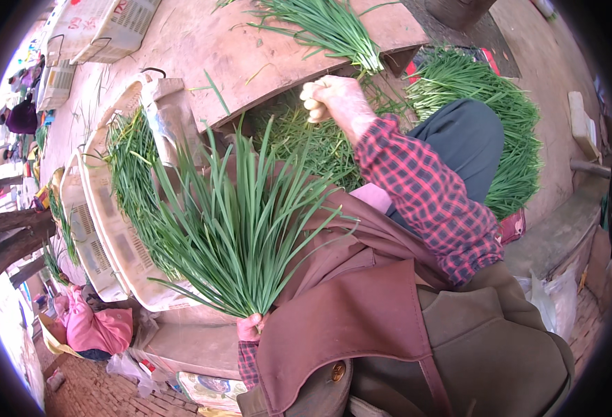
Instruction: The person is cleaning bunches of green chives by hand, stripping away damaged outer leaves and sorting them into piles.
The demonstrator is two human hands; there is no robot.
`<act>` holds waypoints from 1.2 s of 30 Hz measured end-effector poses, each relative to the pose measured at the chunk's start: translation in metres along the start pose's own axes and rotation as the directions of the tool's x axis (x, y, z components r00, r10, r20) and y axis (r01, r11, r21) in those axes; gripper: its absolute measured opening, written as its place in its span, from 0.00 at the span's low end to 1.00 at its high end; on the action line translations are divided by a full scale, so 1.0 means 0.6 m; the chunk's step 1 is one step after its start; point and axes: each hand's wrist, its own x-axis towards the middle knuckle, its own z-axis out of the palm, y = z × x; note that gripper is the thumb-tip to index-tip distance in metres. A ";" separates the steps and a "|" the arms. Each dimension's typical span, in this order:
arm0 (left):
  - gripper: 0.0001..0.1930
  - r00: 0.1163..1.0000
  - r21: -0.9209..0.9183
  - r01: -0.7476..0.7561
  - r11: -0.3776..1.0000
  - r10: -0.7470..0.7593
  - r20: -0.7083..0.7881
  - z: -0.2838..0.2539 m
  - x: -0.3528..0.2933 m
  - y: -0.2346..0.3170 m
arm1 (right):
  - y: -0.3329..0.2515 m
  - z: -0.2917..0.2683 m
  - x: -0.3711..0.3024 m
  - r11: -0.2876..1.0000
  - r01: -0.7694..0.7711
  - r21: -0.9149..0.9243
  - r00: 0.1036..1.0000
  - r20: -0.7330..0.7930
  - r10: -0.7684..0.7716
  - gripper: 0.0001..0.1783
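My left hand (249, 327) grips a bunch of garlic chives (240, 222) by the base, low in front of my brown apron (347, 313). The long green leaves fan up and away over my lap. Out ahead, my right hand (335, 101) is closed with its fingers curled in, near the front edge of a wooden board (285, 66). Whether anything sits inside those fingers is hidden. Below that hand lies a heap of loose green and yellowish leaves (306, 149). Another bundle of chives (337, 35) rests on the board, roots toward the right.
A pale plastic crate (96, 208) with chives in it stands at my left. To the right, beyond my bent knee (462, 139), is a large pile of chives (511, 139). More crates (104, 31) stand far left. A person in pink (101, 326) is at lower left.
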 end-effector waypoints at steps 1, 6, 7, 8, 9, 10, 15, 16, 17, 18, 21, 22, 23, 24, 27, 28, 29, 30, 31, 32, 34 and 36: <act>0.20 1.000 -0.017 0.025 1.000 -0.025 0.016 0.000 0.003 0.002 | -0.003 -0.019 -0.004 0.988 0.003 -0.156 1.000 0.022 0.000 0.06; 0.19 0.999 0.013 -0.002 1.000 0.001 0.040 0.006 0.002 -0.001 | -0.011 -0.055 -0.100 0.864 0.200 -0.463 0.970 0.220 -0.107 0.11; 0.18 0.997 0.014 -0.005 1.000 0.004 0.076 0.010 0.005 0.001 | -0.004 -0.061 -0.113 0.872 0.228 -0.432 0.953 0.281 -0.110 0.14; 0.18 0.995 0.017 -0.007 1.000 0.005 0.104 0.013 0.007 0.003 | -0.004 -0.067 -0.125 0.792 0.218 -0.570 0.951 0.308 -0.040 0.18; 0.17 0.992 0.020 -0.010 1.000 0.007 0.130 0.016 0.008 0.004 | -0.005 -0.065 -0.136 0.766 0.115 -0.632 0.945 0.307 0.111 0.23; 0.16 0.988 0.027 -0.007 1.000 0.003 0.154 0.023 0.011 0.008 | 0.002 -0.068 -0.145 0.801 0.028 -0.598 0.936 0.298 0.190 0.27; 0.13 0.992 0.043 -0.007 0.999 0.002 0.128 0.022 0.008 0.007 | 0.026 -0.041 -0.147 0.606 0.188 -0.773 0.885 0.401 0.237 0.28; 0.12 0.992 0.054 -0.018 0.998 0.011 0.124 0.023 0.006 0.006 | 0.026 -0.033 -0.148 0.664 0.142 -0.734 0.866 0.417 0.276 0.26; 0.12 0.991 0.063 -0.030 0.998 0.022 0.133 0.022 0.006 0.006 | 0.027 -0.026 -0.148 0.717 0.091 -0.691 0.844 0.436 0.312 0.24; 0.12 0.990 0.070 -0.042 0.997 0.032 0.141 0.021 0.004 0.005 | 0.029 -0.020 -0.150 0.764 0.037 -0.645 0.820 0.456 0.346 0.23; 0.12 0.984 0.036 -0.043 0.998 0.037 0.173 0.009 0.013 0.000 | 0.048 -0.011 -0.159 0.930 -0.187 -0.317 0.809 0.487 0.329 0.15; 0.12 0.988 -0.002 -0.021 1.000 0.021 0.153 0.008 0.011 -0.002 | 0.042 -0.013 -0.158 0.957 -0.232 -0.175 0.870 0.403 0.284 0.13; 0.12 0.990 0.000 -0.031 1.000 0.031 0.140 0.006 0.011 -0.004 | 0.036 -0.017 -0.154 0.966 -0.256 -0.027 0.918 0.306 0.252 0.12; 0.12 0.991 0.003 -0.043 0.999 0.042 0.126 0.005 0.009 -0.006 | 0.033 -0.024 -0.146 0.985 -0.162 -0.066 0.961 0.216 0.173 0.10; 0.07 0.978 0.099 -0.144 0.985 0.126 0.163 -0.002 0.011 -0.010 | 0.025 -0.055 -0.129 0.947 0.072 -0.314 0.987 0.156 -0.023 0.09; 0.07 0.969 0.105 -0.166 0.980 0.142 0.204 -0.006 0.012 -0.010 | 0.015 -0.060 -0.132 0.964 0.047 -0.263 0.981 0.192 0.005 0.10; 0.09 0.963 0.102 -0.174 0.979 0.147 0.228 -0.010 0.013 -0.011 | 0.003 -0.064 -0.139 0.940 0.079 -0.331 0.968 0.253 0.008 0.11; 0.11 0.956 0.100 -0.181 0.978 0.151 0.252 -0.014 0.013 -0.012 | -0.008 -0.068 -0.148 0.912 0.115 -0.394 0.950 0.313 0.016 0.11; 0.11 0.955 0.091 -0.174 0.981 0.145 0.259 -0.008 0.011 -0.009 | -0.017 -0.074 -0.154 0.878 0.155 -0.452 0.928 0.372 0.027 0.12; 0.08 0.962 0.065 -0.141 0.988 0.121 0.243 -0.002 0.013 -0.008 | -0.021 -0.081 -0.156 0.809 0.210 -0.549 0.891 0.447 0.072 0.20; 0.07 0.981 -0.010 -0.055 0.998 0.056 0.188 0.009 0.021 -0.007 | -0.012 -0.075 -0.164 0.676 0.302 -0.672 0.848 0.513 0.131 0.29; 0.07 0.984 0.007 -0.065 0.998 0.063 0.168 0.006 0.019 -0.009 | -0.002 -0.049 -0.173 0.593 0.365 -0.718 0.754 0.601 0.264 0.29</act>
